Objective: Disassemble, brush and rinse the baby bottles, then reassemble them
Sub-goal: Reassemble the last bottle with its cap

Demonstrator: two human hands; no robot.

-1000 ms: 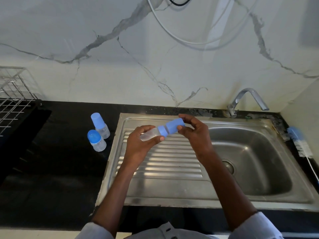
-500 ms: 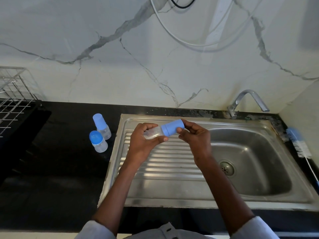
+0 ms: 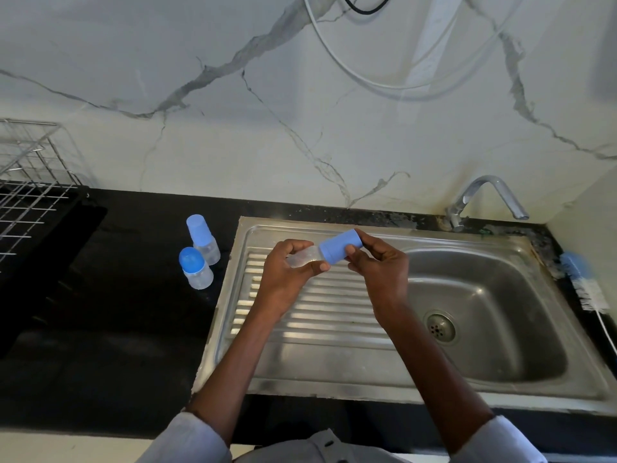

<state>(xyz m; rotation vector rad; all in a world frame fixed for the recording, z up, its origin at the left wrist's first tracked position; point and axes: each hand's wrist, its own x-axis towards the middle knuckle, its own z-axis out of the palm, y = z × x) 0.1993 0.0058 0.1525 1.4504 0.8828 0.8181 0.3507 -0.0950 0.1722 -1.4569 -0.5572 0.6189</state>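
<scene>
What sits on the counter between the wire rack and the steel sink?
In the head view, two small clear baby bottles with blue caps stand on the black counter, close to the stainless steel sink, well right of the wire rack.

Left hand (image 3: 287,269) and right hand (image 3: 377,262) raised together, fingers curled.

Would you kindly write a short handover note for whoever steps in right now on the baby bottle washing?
Left hand: grips the clear body of the held bottle, lying sideways over the sink's ribbed drainboard.
Right hand: fingers pinch that bottle's blue cap, which is on the bottle.
Two capped bottles stand on the black counter left of the sink, the far one tilted. The bottle brush lies on the right rim. The tap shows no water running.
Done: nothing visibly taken apart.
Left: uncap and disassemble all three, brush, rinse, reassemble.
</scene>
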